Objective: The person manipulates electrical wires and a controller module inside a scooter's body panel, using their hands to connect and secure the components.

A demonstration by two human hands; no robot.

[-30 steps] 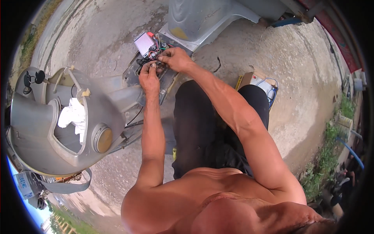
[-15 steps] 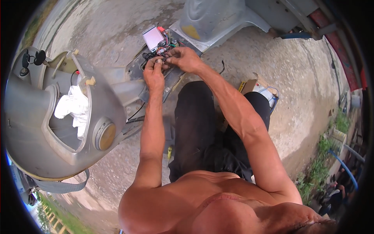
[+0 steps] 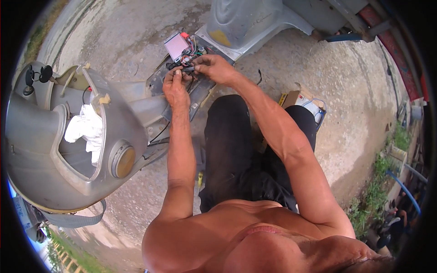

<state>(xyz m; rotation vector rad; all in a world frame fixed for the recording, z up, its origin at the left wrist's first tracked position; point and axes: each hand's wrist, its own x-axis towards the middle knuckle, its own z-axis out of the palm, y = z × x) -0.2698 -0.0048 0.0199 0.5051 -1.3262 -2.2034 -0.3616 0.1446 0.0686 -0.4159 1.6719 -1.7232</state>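
Note:
Between both hands runs a short dark piece of cable (image 3: 188, 69), too small to tell whether it ends in a connector. My left hand (image 3: 176, 89) pinches its left end between thumb and fingers. The other end is in the fingertips of my right hand (image 3: 215, 68), which is closed on it. Just beyond the hands lies a bundle of coloured wires (image 3: 190, 54), red, green and black among them. These wires lie beside a silvery box-shaped unit (image 3: 175, 46) on the scooter's floor frame (image 3: 157, 75).
A large grey scooter body shell (image 3: 34, 145) stands at left, with a white cloth (image 3: 86, 128) inside it. A grey seat-side panel (image 3: 246, 22) rises at the far side. An opened cardboard box (image 3: 291, 98) sits right of my knees. A yellow-handled tool (image 3: 200, 178) lies by my left thigh.
My hands have drawn slightly apart, the left one shifting a little to the left. More of the dark cable now shows between them.

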